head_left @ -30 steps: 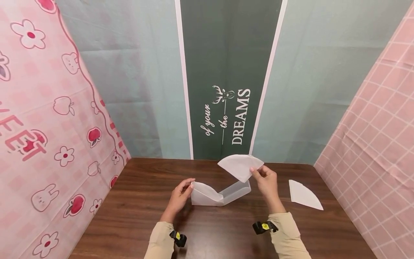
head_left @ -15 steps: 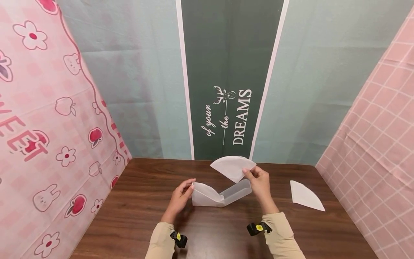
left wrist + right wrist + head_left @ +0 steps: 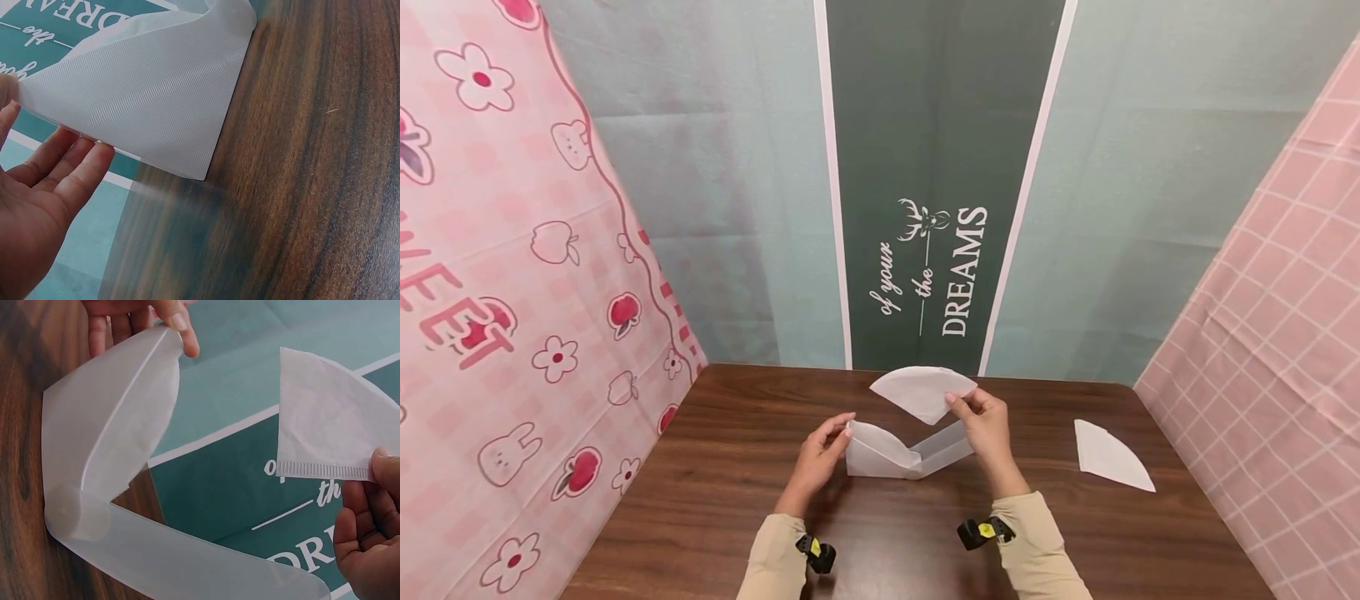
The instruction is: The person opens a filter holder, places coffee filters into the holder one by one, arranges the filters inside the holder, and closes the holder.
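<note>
A translucent plastic case [image 3: 880, 463] stands on the table, its lid [image 3: 946, 445] swung out to the right; white paper shows inside the case in the right wrist view [image 3: 140, 425]. My left hand [image 3: 817, 460] pinches the case's upper left corner between thumb and fingers. With thumb and fingers, my right hand [image 3: 989, 427] pinches the right edge of a white fan-shaped paper filter [image 3: 923, 392], held above and behind the case and lid. The filter's crimped edge faces my fingers in the right wrist view [image 3: 325, 470].
Another white fan-shaped filter [image 3: 1112, 455] lies on the brown wooden table [image 3: 715, 500] at the right. A green and teal cloth [image 3: 955, 125] hangs behind the table, with pink patterned cloths at the left [image 3: 580, 333] and right [image 3: 1262, 333].
My right hand has moved left with the filter, which now hangs more nearly over the middle of the case and lid. My left hand keeps its hold on the case.
</note>
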Demonstrator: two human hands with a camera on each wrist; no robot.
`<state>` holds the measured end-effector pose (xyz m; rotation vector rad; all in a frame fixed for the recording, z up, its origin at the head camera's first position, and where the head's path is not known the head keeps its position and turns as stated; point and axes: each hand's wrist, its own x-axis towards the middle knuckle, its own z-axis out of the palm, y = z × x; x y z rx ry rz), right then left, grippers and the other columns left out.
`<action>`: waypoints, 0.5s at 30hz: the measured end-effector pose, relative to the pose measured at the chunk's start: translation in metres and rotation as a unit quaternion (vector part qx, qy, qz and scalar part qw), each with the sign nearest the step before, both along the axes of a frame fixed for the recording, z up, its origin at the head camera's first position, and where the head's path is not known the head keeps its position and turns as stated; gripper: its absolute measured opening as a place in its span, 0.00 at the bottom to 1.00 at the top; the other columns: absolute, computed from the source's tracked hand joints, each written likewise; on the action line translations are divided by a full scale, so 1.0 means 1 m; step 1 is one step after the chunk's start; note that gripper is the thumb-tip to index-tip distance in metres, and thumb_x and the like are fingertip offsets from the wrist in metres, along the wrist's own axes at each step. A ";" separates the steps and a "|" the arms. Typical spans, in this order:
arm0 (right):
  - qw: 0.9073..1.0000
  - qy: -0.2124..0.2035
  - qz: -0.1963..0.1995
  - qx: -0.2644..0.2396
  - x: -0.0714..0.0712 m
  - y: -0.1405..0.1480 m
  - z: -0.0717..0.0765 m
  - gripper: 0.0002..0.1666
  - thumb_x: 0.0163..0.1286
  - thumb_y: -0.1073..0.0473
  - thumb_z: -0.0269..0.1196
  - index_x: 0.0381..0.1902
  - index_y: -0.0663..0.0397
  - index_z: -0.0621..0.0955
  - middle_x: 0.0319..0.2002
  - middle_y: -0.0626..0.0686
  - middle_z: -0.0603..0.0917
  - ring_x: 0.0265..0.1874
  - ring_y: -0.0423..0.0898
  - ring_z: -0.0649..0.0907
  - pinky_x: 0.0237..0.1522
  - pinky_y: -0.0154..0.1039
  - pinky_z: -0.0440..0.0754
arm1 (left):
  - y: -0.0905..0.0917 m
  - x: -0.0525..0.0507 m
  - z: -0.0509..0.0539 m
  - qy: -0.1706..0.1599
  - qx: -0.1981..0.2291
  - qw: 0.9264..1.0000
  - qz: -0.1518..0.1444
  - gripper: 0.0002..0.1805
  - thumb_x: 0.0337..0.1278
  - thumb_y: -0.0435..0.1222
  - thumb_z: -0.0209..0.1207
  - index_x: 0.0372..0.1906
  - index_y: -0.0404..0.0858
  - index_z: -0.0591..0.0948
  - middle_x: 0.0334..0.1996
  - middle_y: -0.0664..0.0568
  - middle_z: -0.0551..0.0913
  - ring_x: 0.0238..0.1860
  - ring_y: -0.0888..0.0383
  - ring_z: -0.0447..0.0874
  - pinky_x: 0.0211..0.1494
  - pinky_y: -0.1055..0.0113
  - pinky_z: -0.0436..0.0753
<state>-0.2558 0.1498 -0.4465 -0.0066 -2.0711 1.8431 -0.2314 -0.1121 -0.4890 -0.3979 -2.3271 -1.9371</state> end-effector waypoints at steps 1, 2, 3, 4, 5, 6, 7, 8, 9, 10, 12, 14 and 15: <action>1.000 0.000 0.000 0.000 0.000 -0.001 0.000 0.10 0.58 0.66 0.67 0.34 0.70 0.82 0.27 0.55 0.83 0.24 0.42 0.76 0.26 0.33 0.71 | 0.000 0.000 0.000 0.001 0.000 1.000 0.000 0.18 0.66 0.32 0.52 0.57 0.30 0.73 0.46 0.35 0.77 0.44 0.39 0.76 0.43 0.48 0.78; 1.000 0.001 0.000 0.000 0.000 -0.001 -0.001 0.10 0.58 0.66 0.67 0.34 0.70 0.82 0.27 0.55 0.83 0.24 0.42 0.75 0.26 0.33 0.70 | 0.000 0.000 0.000 0.002 0.001 1.000 0.000 0.18 0.66 0.32 0.52 0.57 0.30 0.73 0.46 0.35 0.77 0.44 0.39 0.76 0.43 0.48 0.78; 1.000 0.002 -0.001 -0.001 0.000 -0.002 -0.001 0.10 0.57 0.66 0.67 0.34 0.70 0.82 0.26 0.55 0.83 0.24 0.42 0.75 0.25 0.33 0.70 | 0.000 0.000 0.000 0.005 0.001 1.000 0.000 0.18 0.66 0.32 0.52 0.57 0.30 0.73 0.46 0.35 0.77 0.44 0.39 0.76 0.43 0.48 0.79; 1.000 0.003 -0.002 -0.002 0.000 -0.002 -0.001 0.10 0.57 0.67 0.67 0.34 0.70 0.82 0.26 0.55 0.83 0.24 0.42 0.75 0.25 0.33 0.70 | 0.000 -0.001 0.000 0.006 0.003 1.000 -0.001 0.17 0.66 0.32 0.52 0.57 0.30 0.73 0.46 0.35 0.77 0.44 0.39 0.76 0.43 0.48 0.78; 1.000 0.003 -0.003 -0.002 0.000 -0.002 -0.001 0.09 0.57 0.67 0.67 0.34 0.70 0.82 0.26 0.55 0.83 0.23 0.42 0.75 0.25 0.33 0.70 | 0.000 -0.001 0.000 0.007 0.004 1.000 -0.001 0.17 0.66 0.32 0.52 0.57 0.29 0.73 0.46 0.35 0.78 0.44 0.39 0.76 0.43 0.48 0.78; 1.000 0.003 -0.004 -0.004 0.000 -0.002 -0.001 0.09 0.57 0.67 0.67 0.33 0.70 0.82 0.26 0.56 0.82 0.23 0.42 0.74 0.24 0.33 0.69 | 0.000 -0.001 0.000 0.007 0.003 1.000 -0.001 0.18 0.66 0.32 0.52 0.57 0.29 0.73 0.45 0.35 0.78 0.44 0.39 0.77 0.43 0.48 0.79; 1.000 0.003 -0.004 -0.003 0.000 -0.002 -0.001 0.09 0.58 0.66 0.67 0.34 0.70 0.82 0.26 0.56 0.82 0.23 0.42 0.74 0.25 0.33 0.69 | 0.000 -0.002 0.000 0.008 0.004 1.000 -0.001 0.17 0.66 0.32 0.52 0.57 0.29 0.73 0.45 0.35 0.78 0.43 0.40 0.77 0.42 0.49 0.79; 1.000 0.002 -0.003 -0.002 0.000 -0.002 -0.001 0.10 0.58 0.66 0.67 0.34 0.70 0.82 0.26 0.56 0.83 0.24 0.42 0.74 0.25 0.33 0.69 | 0.000 -0.002 0.000 0.008 0.002 1.000 0.000 0.17 0.66 0.32 0.52 0.57 0.29 0.73 0.45 0.35 0.78 0.43 0.40 0.77 0.42 0.49 0.79; 1.000 0.000 -0.001 -0.003 0.000 -0.002 0.000 0.10 0.58 0.65 0.67 0.34 0.70 0.82 0.27 0.56 0.83 0.24 0.42 0.74 0.25 0.34 0.69 | 0.000 -0.002 0.000 0.009 0.000 1.000 0.002 0.17 0.66 0.32 0.52 0.57 0.29 0.73 0.45 0.35 0.78 0.43 0.41 0.77 0.42 0.50 0.79; 1.000 -0.003 -0.001 0.000 0.001 -0.001 0.000 0.11 0.59 0.65 0.67 0.34 0.70 0.82 0.27 0.57 0.83 0.24 0.42 0.74 0.26 0.34 0.69 | 0.001 -0.002 0.000 0.007 -0.003 1.000 0.004 0.17 0.66 0.32 0.52 0.57 0.30 0.73 0.45 0.36 0.78 0.43 0.43 0.77 0.42 0.52 0.80; 1.000 -0.008 -0.003 0.004 0.002 0.000 0.001 0.11 0.59 0.63 0.67 0.35 0.69 0.82 0.28 0.57 0.83 0.25 0.43 0.75 0.27 0.34 0.69 | 0.001 -0.001 0.002 0.015 -0.017 1.000 0.012 0.17 0.66 0.32 0.52 0.57 0.30 0.74 0.46 0.37 0.78 0.43 0.45 0.77 0.43 0.56 0.79; 1.000 -0.008 -0.007 0.003 0.003 0.001 0.002 0.12 0.59 0.63 0.67 0.35 0.69 0.82 0.29 0.57 0.83 0.26 0.43 0.75 0.28 0.35 0.70 | 0.003 0.000 0.005 0.029 -0.027 0.999 0.024 0.17 0.66 0.31 0.52 0.56 0.30 0.74 0.47 0.37 0.77 0.45 0.46 0.76 0.46 0.58 0.77; 1.000 -0.007 -0.009 0.002 0.003 0.002 0.003 0.12 0.59 0.63 0.67 0.35 0.69 0.82 0.29 0.58 0.83 0.26 0.43 0.76 0.28 0.35 0.70 | 0.004 0.000 0.007 0.038 -0.028 0.998 0.032 0.16 0.65 0.31 0.52 0.56 0.30 0.74 0.47 0.36 0.77 0.46 0.45 0.76 0.48 0.57 0.76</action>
